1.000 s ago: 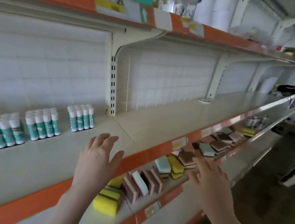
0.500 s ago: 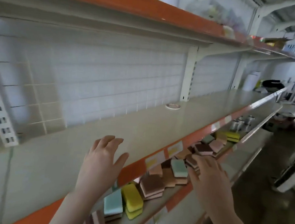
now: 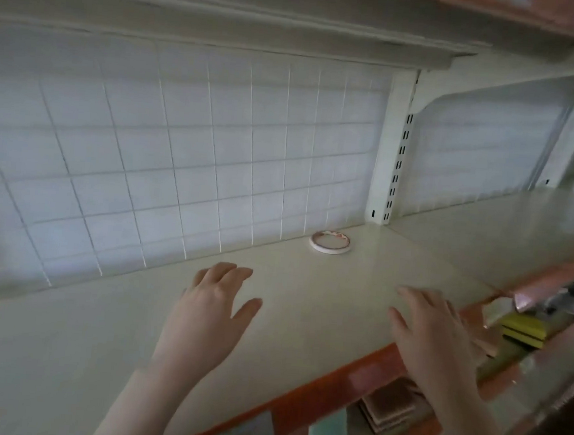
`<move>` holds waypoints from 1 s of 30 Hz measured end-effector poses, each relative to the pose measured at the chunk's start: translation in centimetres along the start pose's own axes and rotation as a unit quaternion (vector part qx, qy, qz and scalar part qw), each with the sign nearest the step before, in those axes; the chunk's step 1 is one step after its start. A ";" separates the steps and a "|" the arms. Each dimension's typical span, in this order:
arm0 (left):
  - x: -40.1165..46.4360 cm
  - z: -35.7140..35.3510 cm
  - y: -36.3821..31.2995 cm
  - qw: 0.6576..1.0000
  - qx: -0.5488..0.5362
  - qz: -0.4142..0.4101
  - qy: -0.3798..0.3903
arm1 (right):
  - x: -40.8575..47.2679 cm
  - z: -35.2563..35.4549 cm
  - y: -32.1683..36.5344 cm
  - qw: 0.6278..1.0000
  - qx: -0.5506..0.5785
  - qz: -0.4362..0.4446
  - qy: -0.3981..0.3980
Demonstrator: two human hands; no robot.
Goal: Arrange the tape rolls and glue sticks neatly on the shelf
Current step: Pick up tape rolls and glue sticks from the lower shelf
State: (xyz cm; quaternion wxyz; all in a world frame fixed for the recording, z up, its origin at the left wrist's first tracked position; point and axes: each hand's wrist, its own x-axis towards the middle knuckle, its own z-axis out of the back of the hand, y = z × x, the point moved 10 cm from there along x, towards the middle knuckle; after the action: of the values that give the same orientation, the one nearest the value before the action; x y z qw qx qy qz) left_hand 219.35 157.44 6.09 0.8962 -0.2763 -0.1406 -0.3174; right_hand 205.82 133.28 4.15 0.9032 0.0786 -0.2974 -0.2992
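Lying flat near the back edge of the shelf (image 3: 305, 321), just before the grid backing (image 3: 180, 157) and a little left of the slotted upright (image 3: 395, 150): one tape roll (image 3: 330, 242). Raised over the middle of the shelf with fingers spread and holding nothing: left hand (image 3: 213, 311), and likewise right hand (image 3: 437, 335), above the orange front edge. Well short of the roll, both; below the front edge, stacked sponges (image 3: 387, 409) on a lower shelf.
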 end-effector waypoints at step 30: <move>16.1 -19.3 -7.7 0.984 0.132 0.068 0.102 | 19.1 -10.4 -8.6 0.967 0.140 0.164 0.132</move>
State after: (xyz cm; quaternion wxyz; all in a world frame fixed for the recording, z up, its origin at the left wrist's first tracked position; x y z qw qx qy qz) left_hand 228.09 133.30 0.55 0.9540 -0.1306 -0.0696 -0.2606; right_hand 219.96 114.70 2.35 0.9512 0.1936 -0.2234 -0.0889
